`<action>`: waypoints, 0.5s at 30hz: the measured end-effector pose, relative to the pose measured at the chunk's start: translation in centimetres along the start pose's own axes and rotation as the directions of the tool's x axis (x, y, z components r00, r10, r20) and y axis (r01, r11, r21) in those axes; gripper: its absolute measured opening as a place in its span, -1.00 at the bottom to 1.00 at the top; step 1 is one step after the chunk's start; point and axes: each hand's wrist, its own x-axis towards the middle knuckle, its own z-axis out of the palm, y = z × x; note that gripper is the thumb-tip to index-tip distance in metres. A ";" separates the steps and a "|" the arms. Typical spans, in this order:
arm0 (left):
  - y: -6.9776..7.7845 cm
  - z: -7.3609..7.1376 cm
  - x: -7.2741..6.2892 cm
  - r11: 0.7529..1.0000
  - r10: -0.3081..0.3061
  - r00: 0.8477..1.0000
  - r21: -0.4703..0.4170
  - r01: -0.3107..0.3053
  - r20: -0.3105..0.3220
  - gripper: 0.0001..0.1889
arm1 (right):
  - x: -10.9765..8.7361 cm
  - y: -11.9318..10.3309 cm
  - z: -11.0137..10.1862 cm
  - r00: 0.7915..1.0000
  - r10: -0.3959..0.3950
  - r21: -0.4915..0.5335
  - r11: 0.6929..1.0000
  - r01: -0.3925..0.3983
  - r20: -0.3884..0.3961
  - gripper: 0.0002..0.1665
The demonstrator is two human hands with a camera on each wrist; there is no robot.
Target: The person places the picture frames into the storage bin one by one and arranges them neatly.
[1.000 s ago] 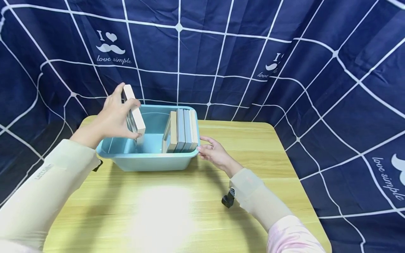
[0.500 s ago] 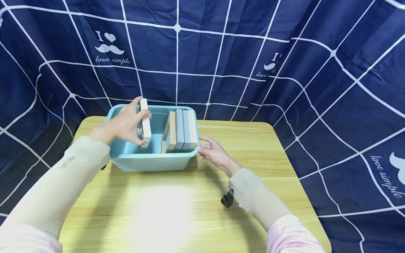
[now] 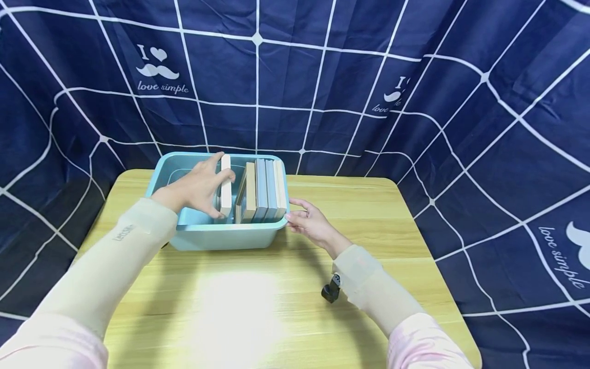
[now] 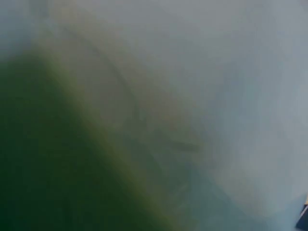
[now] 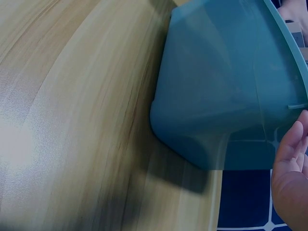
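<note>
Inside a light blue plastic bin [image 3: 221,239], my left hand [image 3: 199,184] grips a book [image 3: 225,184] with its white page edge facing up, thumb on the near end and fingers at the far side. The book stands upright, a little left of a row of standing books: a tan one [image 3: 250,192], two blue-grey ones [image 3: 260,187] and a cream one [image 3: 279,187] against the right wall. At the bin's right end, my right hand [image 3: 313,224] touches the rim with relaxed fingers; the right wrist view shows this hand [image 5: 291,173] beside the outer wall. Blur fills the left wrist view.
The bin stands at the back of a light wooden table [image 3: 258,307]. A dark blue curtain [image 3: 295,77] with white grid lines hangs behind and at both sides. A small black device [image 3: 331,289] sits at my right wrist.
My left hand has carried the white-edged book rightward and down into the bin, closer to the row. The right hand stays at the rim.
</note>
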 end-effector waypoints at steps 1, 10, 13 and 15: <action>0.1 0.1 0.1 1.000 -0.002 1.000 -0.002 0.002 0.009 -0.15 | 0.0 0.0 0.0 1.000 -0.001 0.000 1.000 0.001 0.000 -0.33; 0.8 1.0 0.7 1.000 -0.008 0.999 -0.027 0.009 0.039 -0.17 | 0.0 0.0 0.1 1.000 -0.002 0.005 1.000 0.002 -0.002 -0.34; 0.8 1.2 0.9 0.999 -0.008 0.999 -0.032 0.009 0.039 -0.18 | -0.1 0.0 0.1 1.000 -0.002 0.009 1.000 0.002 0.000 -0.34; 0.9 1.3 1.0 0.999 -0.002 0.999 -0.032 0.003 0.035 -0.17 | -0.1 0.0 0.1 1.000 -0.002 0.011 1.000 0.002 -0.001 -0.34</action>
